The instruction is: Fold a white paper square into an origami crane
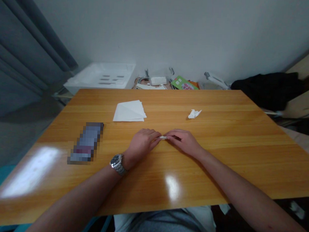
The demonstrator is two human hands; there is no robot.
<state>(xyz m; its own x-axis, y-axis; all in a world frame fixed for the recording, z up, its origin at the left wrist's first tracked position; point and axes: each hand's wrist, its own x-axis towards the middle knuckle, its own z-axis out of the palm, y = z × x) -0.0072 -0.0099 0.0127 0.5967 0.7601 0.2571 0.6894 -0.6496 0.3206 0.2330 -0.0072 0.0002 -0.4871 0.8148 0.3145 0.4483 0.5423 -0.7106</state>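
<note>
My left hand (143, 142) and my right hand (184, 140) meet near the middle of the wooden table (205, 172). Between their fingertips is a small piece of folded white paper (163, 137), pinched at both ends; most of it is hidden by the fingers. Both hands are closed on it, low over the tabletop. A metal watch (118, 163) is on my left wrist. Beyond my left hand lies a short stack of white paper sheets (130, 111). Past my right hand sits a crumpled or folded white paper piece (194, 114).
A phone-like device (86, 142), blurred out, lies on the table's left side. Behind the far edge are a white plastic tray (102, 75), a green booklet (183, 83) and assorted items. Dark cloth (267, 91) is heaped at the right. A grey curtain (25, 47) hangs left.
</note>
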